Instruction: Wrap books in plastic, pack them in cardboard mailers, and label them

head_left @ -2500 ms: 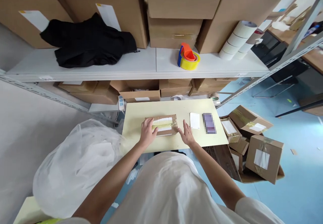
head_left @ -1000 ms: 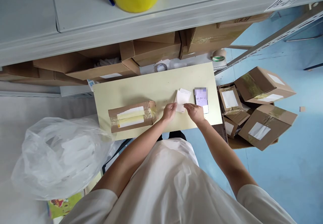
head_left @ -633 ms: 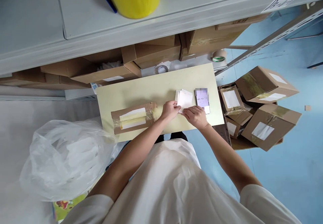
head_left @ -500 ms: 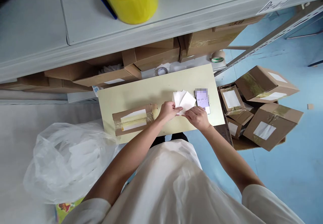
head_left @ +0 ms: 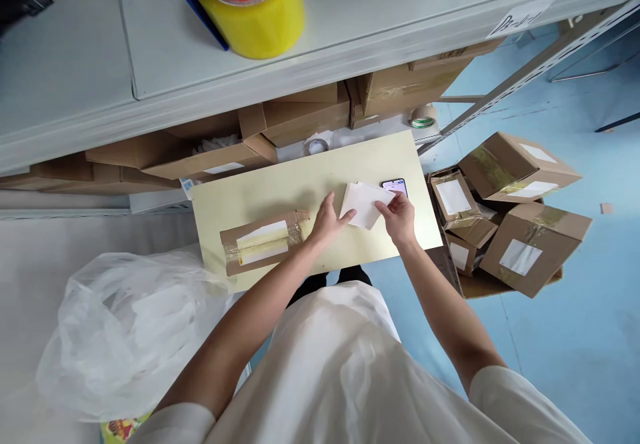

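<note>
On the pale yellow table point(head_left: 280, 187), my right hand point(head_left: 400, 216) pinches a white label sheet point(head_left: 364, 203) by its right edge, lifted a little above a small stack of similar sheets. My left hand point(head_left: 331, 217) rests beside the sheet's left edge, fingers spread, thumb touching it. A taped cardboard box point(head_left: 260, 242) with a white label lies to the left of my left hand. A phone point(head_left: 395, 185) lies just behind my right hand, partly covered by it.
A yellow tape roll on an orange and blue dispenser point(head_left: 245, 3) stands on the grey shelf point(head_left: 350, 4) above. Flattened cartons point(head_left: 295, 114) lie under the shelf. Several labelled boxes point(head_left: 520, 171) are piled on the blue floor at the right. A clear plastic bag point(head_left: 130, 331) sits at the left.
My hands left the taped box and moved right to the label stack. The right hand peeled one sheet up and now holds it; the left hand opened beside it.
</note>
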A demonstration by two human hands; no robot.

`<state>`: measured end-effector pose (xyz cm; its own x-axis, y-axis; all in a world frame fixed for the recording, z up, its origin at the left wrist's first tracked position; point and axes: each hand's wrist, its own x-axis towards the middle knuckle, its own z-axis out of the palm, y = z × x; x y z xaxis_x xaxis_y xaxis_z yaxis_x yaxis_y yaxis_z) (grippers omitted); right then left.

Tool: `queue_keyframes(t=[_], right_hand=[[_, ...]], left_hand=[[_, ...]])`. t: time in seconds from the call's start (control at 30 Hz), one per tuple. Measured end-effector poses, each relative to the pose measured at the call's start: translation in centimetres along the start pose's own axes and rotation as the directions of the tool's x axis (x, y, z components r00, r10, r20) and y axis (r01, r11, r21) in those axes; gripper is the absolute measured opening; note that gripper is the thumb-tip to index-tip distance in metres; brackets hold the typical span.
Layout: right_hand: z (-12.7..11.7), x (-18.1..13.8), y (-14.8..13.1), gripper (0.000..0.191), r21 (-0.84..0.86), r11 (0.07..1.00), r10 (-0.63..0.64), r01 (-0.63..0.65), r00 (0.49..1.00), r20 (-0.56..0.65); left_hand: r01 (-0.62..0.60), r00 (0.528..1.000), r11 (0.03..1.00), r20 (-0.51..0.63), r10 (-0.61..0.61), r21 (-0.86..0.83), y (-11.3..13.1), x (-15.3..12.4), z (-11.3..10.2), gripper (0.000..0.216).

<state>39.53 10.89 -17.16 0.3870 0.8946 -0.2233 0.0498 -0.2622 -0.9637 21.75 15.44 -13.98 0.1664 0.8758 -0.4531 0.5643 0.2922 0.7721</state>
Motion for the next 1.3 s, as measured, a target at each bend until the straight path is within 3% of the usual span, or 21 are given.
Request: queue_keyframes(t=[0.07,0.13,0.17,0.23,0.3,0.37,0.43,0.5,0.57,0.67,0.77,0.87,1.03,1.13,1.23,1.3], right_hand=[[0.3,0.2,-1.5,0.028,-0.056,0.992,-0.105,0.111,0.989,0.106],[0.8,0.5,-3.2,0.022,-0.132,0.959,-0.217,0.251,0.949,0.231],[1.1,0.7,-4.0,0.021,-0.154,0.937,-0.265,0.315,0.923,0.279],[1.7,1.3,-4.9,0.025,-0.149,0.910,-0.320,0.388,0.883,0.343],[2.1,1.8,-4.9,0.039,-0.133,0.909,-0.317,0.395,0.863,0.394],[2.3,2.3,-4.1,0.044,-0.144,0.911,-0.283,0.386,0.840,0.463],[2.5,2.6,-2.9,0.033,-0.153,0.907,-0.265,0.392,0.814,0.518],[2.9,2.8,-2.0,0.035,-0.136,0.891,-0.295,0.433,0.780,0.551],[3.3,2.9,-1.6,0.035,-0.117,0.853,-0.358,0.509,0.733,0.578],[4.0,3.2,-1.7,0.032,-0.101,0.776,-0.440,0.623,0.648,0.621],[4.1,3.5,-1.7,0.029,-0.114,0.729,-0.449,0.675,0.598,0.664],[3.9,3.4,-1.4,0.029,-0.133,0.726,-0.431,0.675,0.597,0.677],[3.9,2.8,-0.9,0.037,-0.215,0.722,-0.404,0.658,0.653,0.640],[3.9,2.5,-0.6,0.029,-0.204,0.743,-0.410,0.638,0.674,0.615],[3.8,2.5,-0.5,0.015,-0.182,0.777,-0.383,0.602,0.683,0.622],[3.8,2.6,-0.4,0.027,-0.225,0.794,-0.331,0.565,0.712,0.619]], left_hand=[[-0.258,0.961,0.947,-0.045,0.272,0.193,2.4,-0.2,-1.5,0.090],[-0.497,0.867,0.805,0.138,0.479,0.324,5.1,-0.3,-3.2,0.081],[-0.567,0.824,0.735,0.260,0.504,0.372,6.4,-0.3,-4.0,0.066],[-0.596,0.803,0.648,0.373,0.466,0.474,8.3,0.1,-5.6,0.031],[-0.562,0.827,0.608,0.372,0.421,0.562,9.1,0.5,-7.1,0.014],[-0.505,0.861,0.602,0.309,0.404,0.619,9.2,0.9,-8.6,0.013],[-0.432,0.886,0.612,0.184,0.426,0.663,9.1,1.0,-9.8,0.018],[-0.411,0.868,0.599,0.095,0.487,0.687,9.0,0.9,-10.1,0.029],[-0.507,0.819,0.537,0.181,0.545,0.674,8.9,0.7,-9.6,0.039],[-0.690,0.719,0.450,0.466,0.516,0.566,8.3,1.2,-7.8,0.033],[-0.715,0.699,0.469,0.562,0.443,0.519,7.1,2.2,-6.9,0.015],[-0.684,0.728,0.485,0.551,0.408,0.545,6.1,3.0,-6.9,0.015],[-0.651,0.757,0.447,0.566,0.326,0.614,5.9,3.4,-7.0,0.027],[-0.605,0.787,0.482,0.571,0.236,0.634,5.9,4.0,-7.3,0.030],[-0.612,0.775,0.464,0.603,0.189,0.641,5.8,4.6,-7.8,0.031],[-0.633,0.760,0.430,0.624,0.184,0.644,5.7,4.8,-8.1,0.029]])
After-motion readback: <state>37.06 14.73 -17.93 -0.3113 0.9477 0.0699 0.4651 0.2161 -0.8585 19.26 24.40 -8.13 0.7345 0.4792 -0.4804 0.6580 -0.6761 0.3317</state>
